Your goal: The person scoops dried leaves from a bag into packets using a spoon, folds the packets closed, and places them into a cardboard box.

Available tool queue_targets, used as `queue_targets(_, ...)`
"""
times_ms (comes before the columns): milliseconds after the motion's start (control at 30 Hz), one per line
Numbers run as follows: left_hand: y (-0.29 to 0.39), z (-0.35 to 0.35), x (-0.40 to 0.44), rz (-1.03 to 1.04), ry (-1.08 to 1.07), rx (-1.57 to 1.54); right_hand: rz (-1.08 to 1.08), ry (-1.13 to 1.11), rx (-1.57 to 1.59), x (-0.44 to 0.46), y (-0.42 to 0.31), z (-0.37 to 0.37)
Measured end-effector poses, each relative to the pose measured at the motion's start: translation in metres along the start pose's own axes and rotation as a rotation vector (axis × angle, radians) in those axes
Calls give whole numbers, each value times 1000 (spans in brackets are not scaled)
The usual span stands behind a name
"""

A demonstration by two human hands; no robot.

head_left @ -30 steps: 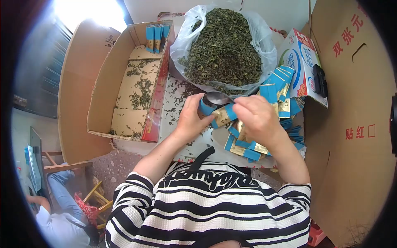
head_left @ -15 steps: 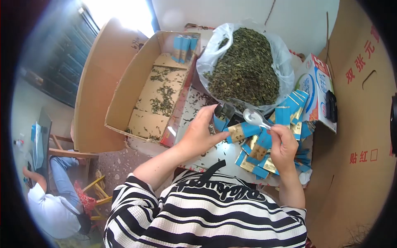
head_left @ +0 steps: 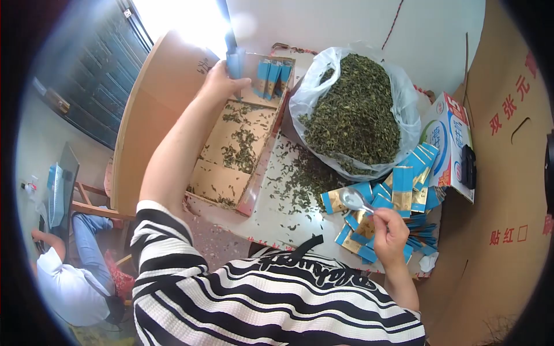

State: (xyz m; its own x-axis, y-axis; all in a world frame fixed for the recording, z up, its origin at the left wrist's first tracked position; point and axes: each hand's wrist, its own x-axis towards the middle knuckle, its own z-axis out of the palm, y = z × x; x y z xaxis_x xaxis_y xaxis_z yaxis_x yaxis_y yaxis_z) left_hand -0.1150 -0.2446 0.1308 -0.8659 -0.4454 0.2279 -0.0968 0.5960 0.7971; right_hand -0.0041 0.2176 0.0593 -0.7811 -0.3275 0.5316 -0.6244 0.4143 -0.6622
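My left hand (head_left: 224, 82) reaches over the far end of an open cardboard box (head_left: 254, 196) and grips a blue packet (head_left: 235, 62) upright. Several blue and gold packets (head_left: 271, 78) stand together just right of it, inside the box. Closer to me, my right hand (head_left: 390, 235) is closed on the handle of a small metal spoon (head_left: 353, 199). The spoon is over a heap of flat blue and gold packets (head_left: 402, 190). Behind the heap is a clear plastic bag (head_left: 297, 106) piled with dried tea leaves (head_left: 352, 109).
Loose leaves (head_left: 300, 179) lie on the white tabletop between box and bag. A printed carton (head_left: 447, 147) stands on the right, beside a tall cardboard wall (head_left: 508, 190). At the lower left another person (head_left: 72, 288) sits near a yellow stool.
My left hand has moved from beside the packet heap up to the box's far end, carrying a packet. My right hand keeps the spoon over the heap. The view has shifted slightly.
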Motion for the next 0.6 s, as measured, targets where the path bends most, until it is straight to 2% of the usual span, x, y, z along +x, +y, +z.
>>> queue_targets(133,-46,22,37,-151,-35,273,55,0,-15,-8,-1,2)
queue_targets(167,-51,26,44,-145,-34,270,52,5,-18,-9,-2,2)
queue_targets(233,-53,36,49,-273,-72,252,95,-14,-25,-11,-2,3)
queue_targets(367,-88,59,75,-270,-51,252,133,-27,-36,-8,-11,4)
queue_targets(467,-93,70,82,-259,-5,357,165,-29,-48,-7,-12,6)
queue_targets(600,-82,76,83,-351,-54,271,207,-47,-35,-8,-8,9)
